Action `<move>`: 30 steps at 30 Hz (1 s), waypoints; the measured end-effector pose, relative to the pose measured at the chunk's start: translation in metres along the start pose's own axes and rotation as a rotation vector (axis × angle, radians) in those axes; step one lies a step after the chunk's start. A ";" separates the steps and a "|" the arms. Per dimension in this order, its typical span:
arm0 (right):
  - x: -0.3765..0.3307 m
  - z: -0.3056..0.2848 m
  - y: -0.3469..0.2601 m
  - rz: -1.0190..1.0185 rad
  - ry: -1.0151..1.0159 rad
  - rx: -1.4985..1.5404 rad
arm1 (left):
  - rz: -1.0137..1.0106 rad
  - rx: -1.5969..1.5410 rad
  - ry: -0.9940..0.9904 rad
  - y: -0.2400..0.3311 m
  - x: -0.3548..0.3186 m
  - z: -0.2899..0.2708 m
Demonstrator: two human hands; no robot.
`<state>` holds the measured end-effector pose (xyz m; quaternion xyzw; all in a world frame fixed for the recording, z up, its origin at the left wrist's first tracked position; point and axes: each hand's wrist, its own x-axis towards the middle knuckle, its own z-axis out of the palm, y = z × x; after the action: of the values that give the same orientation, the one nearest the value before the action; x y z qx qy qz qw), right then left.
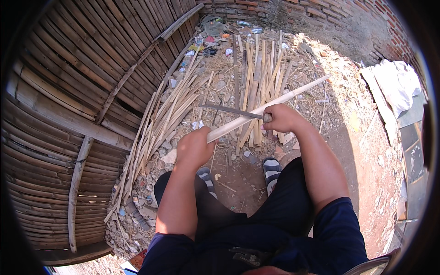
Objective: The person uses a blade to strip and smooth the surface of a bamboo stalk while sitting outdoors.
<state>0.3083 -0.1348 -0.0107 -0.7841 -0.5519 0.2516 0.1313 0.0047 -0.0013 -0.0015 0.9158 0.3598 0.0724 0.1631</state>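
Left hand gripping strip by near end — strip slants off forward-right; right hand gripping knife — it crosses strip.

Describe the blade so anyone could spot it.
From the slatted wall on the left, move right to the pale strip in the left hand. Crossing it is the blade, one end in the right hand. Its dark grey colour sets it apart from that strip.
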 end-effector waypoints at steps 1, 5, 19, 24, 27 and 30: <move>0.000 0.000 0.000 0.003 -0.004 0.002 | 0.000 -0.002 0.001 0.000 0.000 0.000; -0.003 -0.004 -0.004 0.003 0.000 -0.017 | -0.009 -0.006 0.002 0.001 0.000 -0.001; -0.002 -0.005 -0.003 -0.002 -0.001 -0.034 | -0.028 -0.003 -0.024 0.000 0.001 -0.001; -0.002 -0.003 0.000 -0.022 0.011 -0.018 | -0.044 -0.004 -0.041 0.002 0.001 -0.002; -0.002 -0.002 0.001 -0.029 0.014 -0.022 | -0.042 -0.006 -0.044 0.002 0.001 -0.002; 0.000 0.000 0.004 -0.030 0.012 -0.029 | -0.043 -0.001 -0.050 0.002 0.001 -0.002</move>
<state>0.3115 -0.1357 -0.0124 -0.7791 -0.5663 0.2369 0.1271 0.0059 -0.0015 0.0016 0.9094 0.3752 0.0461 0.1738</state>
